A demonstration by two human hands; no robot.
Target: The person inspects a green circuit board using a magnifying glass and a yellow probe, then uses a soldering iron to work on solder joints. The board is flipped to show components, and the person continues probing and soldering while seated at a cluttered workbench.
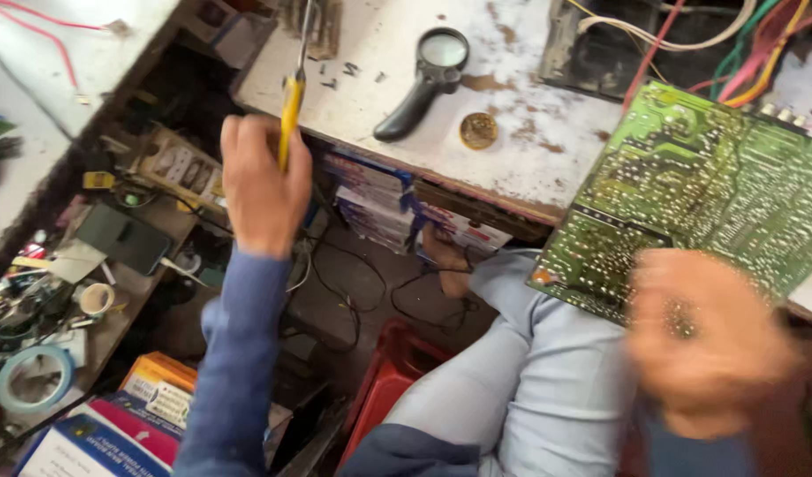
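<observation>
My left hand (pixel 263 181) is closed around the yellow handle of a soldering iron (pixel 291 102), whose metal shaft points up over the worn white workbench (pixel 529 150). My right hand (pixel 706 340), blurred by motion, sits at the near edge of a green circuit board (pixel 697 190) that lies solder side up on the bench's right part. I cannot tell whether this hand grips the board or only touches it. Coloured wires (pixel 741 53) run off the board's far edge.
A black magnifying glass (pixel 423 79) and a small round brass tin (pixel 478 130) lie on the bench. A cluttered low shelf at the left holds a tape roll (pixel 33 378), a phone (pixel 123 238) and boxes (pixel 114 424). A red stool (pixel 384 384) stands below my knees.
</observation>
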